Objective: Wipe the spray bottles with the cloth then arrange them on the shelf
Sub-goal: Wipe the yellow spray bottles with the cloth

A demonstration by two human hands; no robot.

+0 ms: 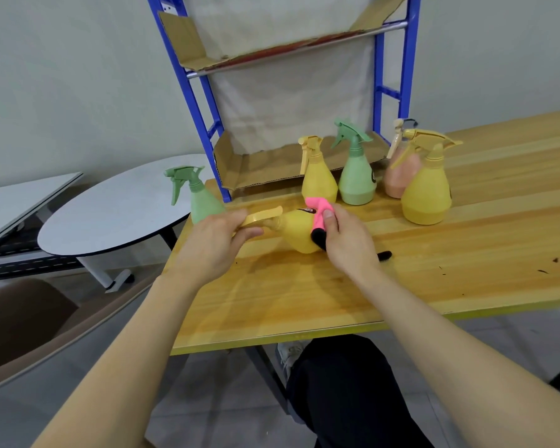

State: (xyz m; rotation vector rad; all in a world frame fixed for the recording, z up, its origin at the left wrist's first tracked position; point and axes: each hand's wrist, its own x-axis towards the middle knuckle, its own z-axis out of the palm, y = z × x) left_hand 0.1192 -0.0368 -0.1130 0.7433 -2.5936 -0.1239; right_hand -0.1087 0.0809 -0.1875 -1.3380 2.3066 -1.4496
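yellow bottles (pixel 298 232): 3 | green bottles (pixel 356 182): 2 | peach bottle (pixel 398 179): 1 (six in all) | cloth (pixel 317 208): 1 | shelf (pixel 225 189): 1

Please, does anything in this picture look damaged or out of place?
The cardboard liners on the blue shelf are bent and ragged at their edges. One green bottle stands alone at the left edge of the table, apart from the rest. A few dark specks mark its right side.

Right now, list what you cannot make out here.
Head view only:
Sprayer head of the held yellow spray bottle: mostly covered by the left hand.
Most of the pink-and-black cloth: under the right hand.
Half of the peach spray bottle: behind the large yellow spray bottle.
Top of the blue shelf: cut off by the frame's upper edge.
Dark label on the rear green spray bottle: too small to read.
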